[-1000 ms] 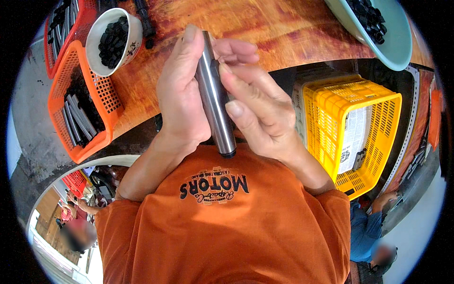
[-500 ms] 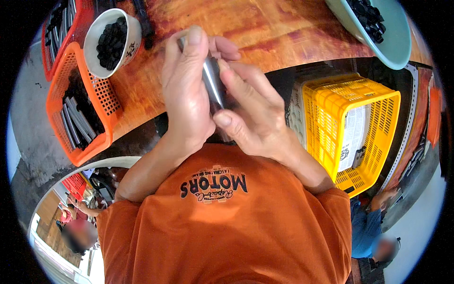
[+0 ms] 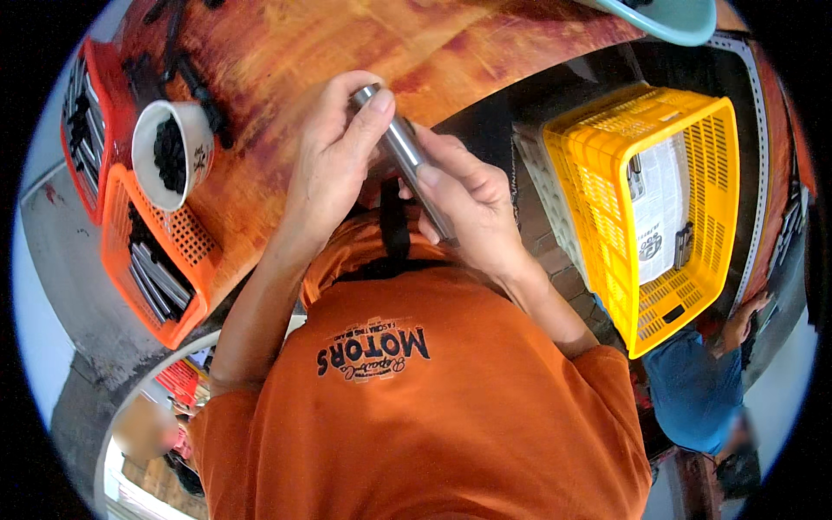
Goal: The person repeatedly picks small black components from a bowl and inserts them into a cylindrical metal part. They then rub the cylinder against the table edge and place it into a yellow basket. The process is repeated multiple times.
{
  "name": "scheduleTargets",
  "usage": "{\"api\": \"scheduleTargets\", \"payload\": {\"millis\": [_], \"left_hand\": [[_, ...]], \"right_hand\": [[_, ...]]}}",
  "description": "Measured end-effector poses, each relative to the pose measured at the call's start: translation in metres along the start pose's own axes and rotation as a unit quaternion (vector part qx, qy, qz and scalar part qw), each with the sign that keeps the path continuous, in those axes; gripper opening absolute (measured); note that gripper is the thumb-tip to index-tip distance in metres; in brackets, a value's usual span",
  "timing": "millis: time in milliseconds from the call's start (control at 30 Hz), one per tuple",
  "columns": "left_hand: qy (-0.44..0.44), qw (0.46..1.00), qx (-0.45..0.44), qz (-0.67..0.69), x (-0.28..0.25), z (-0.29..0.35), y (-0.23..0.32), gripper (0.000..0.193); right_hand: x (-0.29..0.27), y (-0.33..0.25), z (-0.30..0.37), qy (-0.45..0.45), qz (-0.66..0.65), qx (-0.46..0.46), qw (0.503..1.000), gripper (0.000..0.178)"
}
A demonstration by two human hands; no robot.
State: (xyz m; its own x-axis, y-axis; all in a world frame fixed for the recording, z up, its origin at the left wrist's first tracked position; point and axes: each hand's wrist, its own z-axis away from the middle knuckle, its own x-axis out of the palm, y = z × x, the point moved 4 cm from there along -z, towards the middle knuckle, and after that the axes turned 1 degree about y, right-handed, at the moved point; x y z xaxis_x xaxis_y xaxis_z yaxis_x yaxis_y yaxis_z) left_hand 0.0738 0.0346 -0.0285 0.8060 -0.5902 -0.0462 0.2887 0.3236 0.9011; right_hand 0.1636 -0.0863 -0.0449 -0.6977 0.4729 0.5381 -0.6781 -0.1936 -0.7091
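Observation:
A shiny metal tube point(image 3: 401, 143) slants between my two hands, its upper end at the left and its lower end toward my shirt. My left hand point(image 3: 338, 143) is closed round the upper part, thumb lying along the metal near the open end. My right hand point(image 3: 468, 192) grips the lower part, with the thumb on top and the fingers curled beneath. Both hands are just off the near edge of the wooden table point(image 3: 286, 52). The undersides of the tube and some fingertips are hidden.
At left stand a white bowl point(image 3: 198, 130) of black pieces, an orange basket point(image 3: 186, 234) and a red basket point(image 3: 102, 65), both with metal tubes. Black rod-like items point(image 3: 198, 87) lie beside the bowl. A yellow crate point(image 3: 598, 191) lined with newspaper holds tubes; a light-blue bowl point(image 3: 689, 24) is far right.
The tube, mostly covered by my cupped hands before, now shows along most of its length. My right hand has shifted down and right along it. The whole view has turned slightly.

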Motion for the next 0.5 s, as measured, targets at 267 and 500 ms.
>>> {"api": "scheduleTargets", "payload": {"millis": [267,500], "left_hand": [[0.008,0.995,0.006,-0.104,0.012,-0.024,0.003,0.048],[0.031,0.983,0.047,-0.173,0.017,-0.031,0.007,0.052]], "right_hand": [[-0.023,-0.002,-0.019,0.018,-0.012,0.021,1.0,0.036],[-0.026,-0.006,-0.021,0.069,0.083,-0.008,0.994,0.018]]}}
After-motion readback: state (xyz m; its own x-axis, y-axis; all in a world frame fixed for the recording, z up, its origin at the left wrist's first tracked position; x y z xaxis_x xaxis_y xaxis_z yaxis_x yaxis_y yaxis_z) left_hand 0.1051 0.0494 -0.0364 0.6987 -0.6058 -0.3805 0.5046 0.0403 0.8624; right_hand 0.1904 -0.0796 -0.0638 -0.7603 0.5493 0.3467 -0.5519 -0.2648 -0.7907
